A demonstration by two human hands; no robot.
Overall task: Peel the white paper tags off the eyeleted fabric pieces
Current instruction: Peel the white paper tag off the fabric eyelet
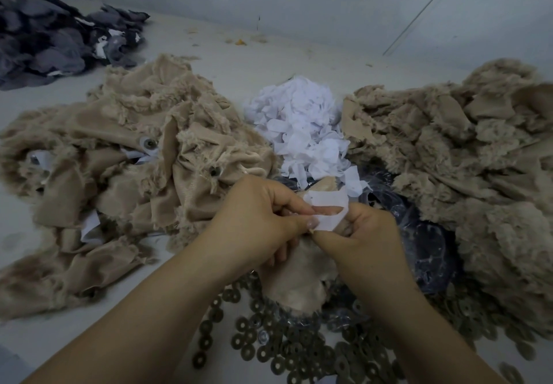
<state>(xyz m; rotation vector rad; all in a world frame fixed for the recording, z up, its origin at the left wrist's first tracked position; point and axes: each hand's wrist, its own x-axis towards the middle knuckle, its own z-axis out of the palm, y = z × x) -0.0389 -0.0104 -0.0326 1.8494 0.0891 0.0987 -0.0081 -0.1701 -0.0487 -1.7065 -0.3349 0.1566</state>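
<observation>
Grey and dark fabric scraps (pixel 57 39) lie heaped in the far left corner of the pale work surface (pixel 269 63). Nearer, on the left, a big pile of beige frayed fabric pieces (pixel 125 156) spreads out; metal eyelets (pixel 149 143) show in some of them, and white paper edges poke out between the folds.

In the middle, close to the camera, the person's left hand (pixel 257 219) curls around one beige fabric piece (pixel 296 276), its thumb and fingers pinching the cloth at the top edge. A white paper tag (pixel 324 208), with a hole in it, stands partly lifted off this piece. The right hand (pixel 366 234) pinches the tag's right end between thumb and bent fingers. The two hands touch each other at the thumbs, and the fabric piece hangs down between the wrists.

Behind the hands, a heap of loose white paper tags (pixel 299 120) sits between the two beige piles. Below the hands, many dark round metal rings (pixel 284 350) are scattered over the surface, some lying on a crumpled clear plastic bag (pixel 425 243) with dark contents just right of the right hand.

On the right, a second large pile of beige fabric pieces (pixel 466 156) reaches to the frame's edge.
</observation>
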